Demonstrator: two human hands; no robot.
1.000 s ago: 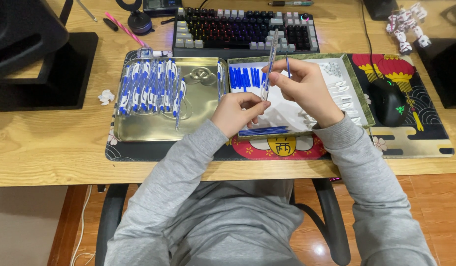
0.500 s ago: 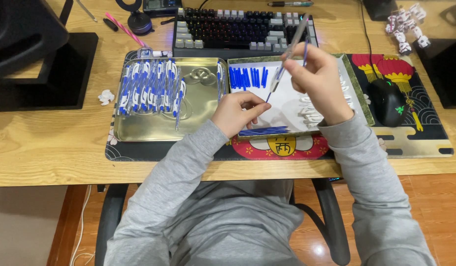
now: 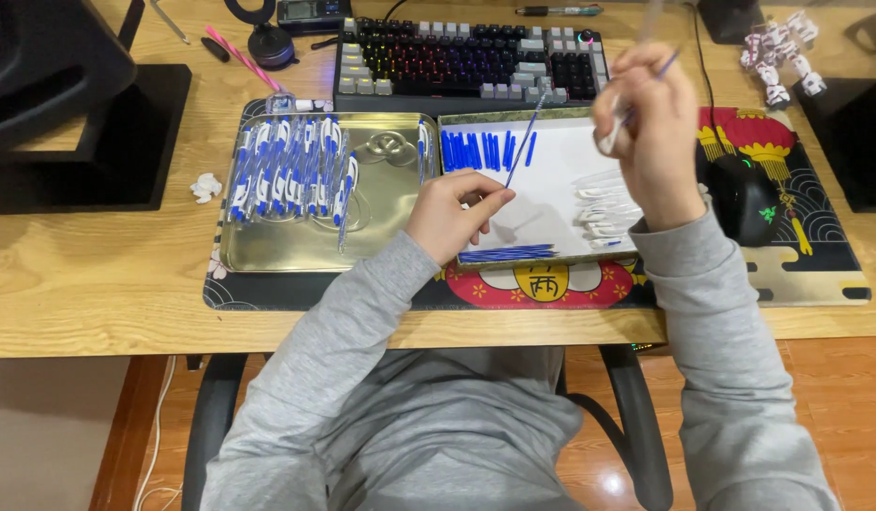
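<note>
Over the right tray [image 3: 551, 203] on the worktop [image 3: 97, 274]: left hand [image 3: 454, 213] low, fingers pinched on a thin blue refill [image 3: 519, 151] slanting up toward the keyboard [image 3: 466, 61]. Right hand [image 3: 651, 132] raised, closed around a clear pen barrel [image 3: 637, 80], blurred. Blue caps [image 3: 485, 149] in a row along tray's far edge. Assembled pens [image 3: 291, 170] piled in the left metal tray [image 3: 296, 248]. Mouse [image 3: 745, 194] just right.

Warm, even indoor light falls from above on a wooden worktop [image 3: 97, 284]. The metal tray [image 3: 268, 251] at centre left shows soft glare. The keyboard [image 3: 466, 57] glows with coloured backlights. The raised right hand [image 3: 651, 132] at upper right is motion-blurred; the left hand [image 3: 452, 213] is sharp, casting a soft shadow on white paper [image 3: 551, 189]. Upper corners are dark.
</note>
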